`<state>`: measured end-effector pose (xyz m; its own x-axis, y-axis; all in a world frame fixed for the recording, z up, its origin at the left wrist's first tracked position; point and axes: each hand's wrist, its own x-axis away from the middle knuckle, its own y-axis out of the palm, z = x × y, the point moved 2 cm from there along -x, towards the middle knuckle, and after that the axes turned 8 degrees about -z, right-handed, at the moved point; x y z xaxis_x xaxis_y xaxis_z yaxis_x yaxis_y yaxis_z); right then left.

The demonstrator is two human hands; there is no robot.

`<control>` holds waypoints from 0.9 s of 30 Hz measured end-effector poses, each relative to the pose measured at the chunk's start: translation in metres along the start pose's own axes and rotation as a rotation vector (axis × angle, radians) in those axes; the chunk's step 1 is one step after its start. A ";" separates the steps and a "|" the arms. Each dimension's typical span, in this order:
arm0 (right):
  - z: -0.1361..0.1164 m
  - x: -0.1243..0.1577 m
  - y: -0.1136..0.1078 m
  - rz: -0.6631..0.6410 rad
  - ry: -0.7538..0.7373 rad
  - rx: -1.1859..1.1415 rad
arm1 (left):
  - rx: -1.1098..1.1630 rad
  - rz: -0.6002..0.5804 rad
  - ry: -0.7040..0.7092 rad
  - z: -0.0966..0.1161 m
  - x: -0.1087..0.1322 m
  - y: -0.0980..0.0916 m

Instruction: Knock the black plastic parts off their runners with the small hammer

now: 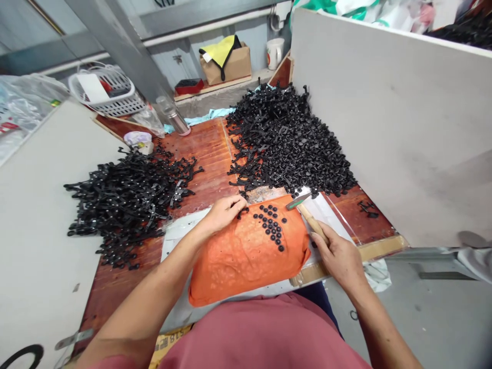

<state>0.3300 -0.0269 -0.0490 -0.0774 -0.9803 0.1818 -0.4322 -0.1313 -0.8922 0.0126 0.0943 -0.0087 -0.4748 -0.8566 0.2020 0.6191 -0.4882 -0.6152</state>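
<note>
My right hand (340,253) is wrapped round the wooden handle of a small hammer (313,220), its green-and-grey head raised over the right edge of an orange pad (238,256). Several round black caps (272,225) lie loosely grouped on the pad. At the pad's far left edge, my left hand (226,212) pinches a small black plastic part (243,211) between thumb and fingers. Part of that piece is hidden by the fingers. Just beyond the pad rises a big heap of black parts and caps (300,143).
Another pile of black parts (130,200) covers the left of the wooden table (207,143). Grey panels (403,123) wall both sides. At the back stand a steel flask (177,120), a white basket (111,95), a cardboard box (234,64) and a mug (274,54).
</note>
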 end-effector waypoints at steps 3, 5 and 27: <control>-0.002 0.000 -0.001 -0.013 0.009 0.015 | 0.227 -0.033 -0.032 -0.002 0.006 0.006; -0.003 0.000 -0.001 -0.018 0.010 0.028 | 0.329 -0.050 -0.129 -0.004 0.008 0.014; -0.007 0.001 -0.003 0.007 0.009 0.077 | 0.216 0.083 -0.099 -0.011 0.002 0.037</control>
<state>0.3253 -0.0263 -0.0437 -0.0880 -0.9799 0.1791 -0.3612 -0.1362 -0.9225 0.0277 0.0765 -0.0389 -0.3595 -0.9023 0.2378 0.7780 -0.4305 -0.4575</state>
